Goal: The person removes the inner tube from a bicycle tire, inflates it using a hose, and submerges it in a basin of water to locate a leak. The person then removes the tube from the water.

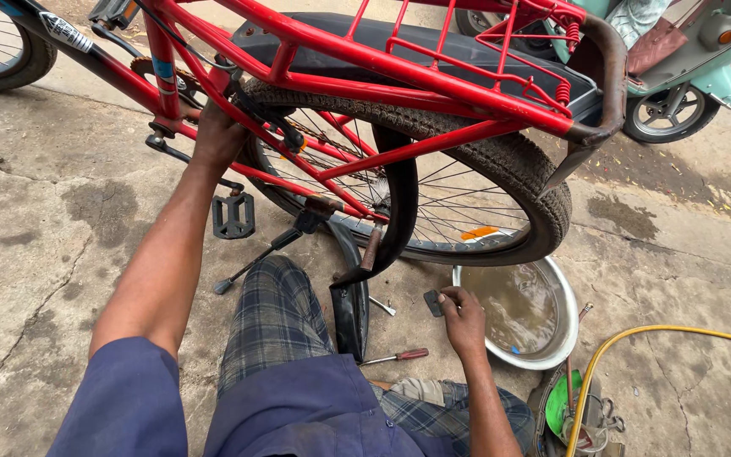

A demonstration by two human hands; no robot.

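A red bicycle [399, 63] stands in front of me with its rear wheel [501, 169] close by. A black inner tube [395, 211] hangs out of the tyre and folds down to the ground by my knee. My left hand [217, 135] is up at the frame near the chain and crank, gripping the red tube there. My right hand [463, 317] is low beside the metal basin, fingers pinched on a small dark square patch [433, 302].
A metal basin [564, 338] of murky water sits at right. A red-handled screwdriver [395, 356] lies on the concrete. A yellow hose [636, 338] curves past tools and a green object [560, 402]. A teal scooter [687, 59] is parked behind.
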